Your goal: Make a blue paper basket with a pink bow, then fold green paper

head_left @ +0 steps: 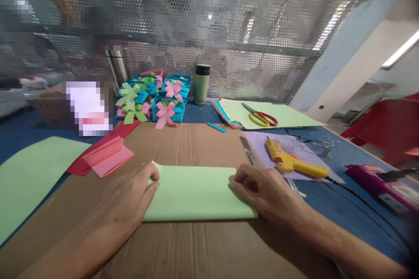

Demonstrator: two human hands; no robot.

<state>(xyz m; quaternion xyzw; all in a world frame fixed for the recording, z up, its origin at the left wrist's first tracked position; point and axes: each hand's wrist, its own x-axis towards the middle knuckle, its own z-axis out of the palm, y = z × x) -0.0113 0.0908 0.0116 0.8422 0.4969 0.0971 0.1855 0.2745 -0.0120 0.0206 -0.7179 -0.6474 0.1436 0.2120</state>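
Observation:
A folded sheet of light green paper (193,194) lies in front of me, its rounded fold toward me. My left hand (134,198) is closed on its left end, thumb and fingers pinching near the upper left corner, which curls up a little. At the right end my right hand (262,187) pinches the edge between thumb and curled fingers. Beneath the paper is a brown cardboard sheet (196,248). Just beyond my right hand lie a grey cutter blade (248,150) and a yellow glue gun (290,161) on lilac paper (255,139).
Pink folded paper (109,157) and a green sheet (39,174) lie left. Blue paper boxes with flowers (170,100), a green bottle (202,85) and a steel flask (118,67) stand behind. Scissors (260,115) rest on stacked paper (294,115). A purple power strip (382,187) sits right.

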